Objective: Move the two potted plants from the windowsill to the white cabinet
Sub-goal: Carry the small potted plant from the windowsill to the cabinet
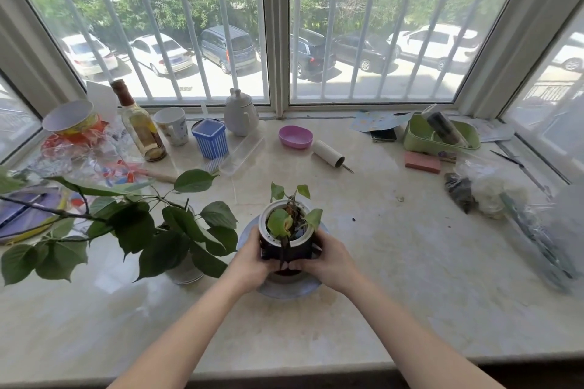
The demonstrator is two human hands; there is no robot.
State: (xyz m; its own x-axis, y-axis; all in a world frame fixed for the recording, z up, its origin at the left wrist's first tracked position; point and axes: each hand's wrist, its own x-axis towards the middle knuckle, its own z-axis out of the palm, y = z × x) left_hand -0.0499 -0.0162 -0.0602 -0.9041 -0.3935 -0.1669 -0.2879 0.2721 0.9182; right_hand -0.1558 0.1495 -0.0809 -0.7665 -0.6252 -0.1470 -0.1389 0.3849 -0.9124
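Windowsill (395, 256): small potted plant (286, 232) clasped between left hand (252, 257), right hand (325, 257)

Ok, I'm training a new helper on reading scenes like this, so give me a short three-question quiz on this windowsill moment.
1. True or false: both hands are on the small dark pot.
2. Which side of that pot is the large leafy plant on: A) the person's left, B) the person's right, C) behind it?
3. What does the small dark pot sit over?

Key:
1. True: the left hand and right hand wrap its sides.
2. A.
3. A pale blue saucer on the windowsill.
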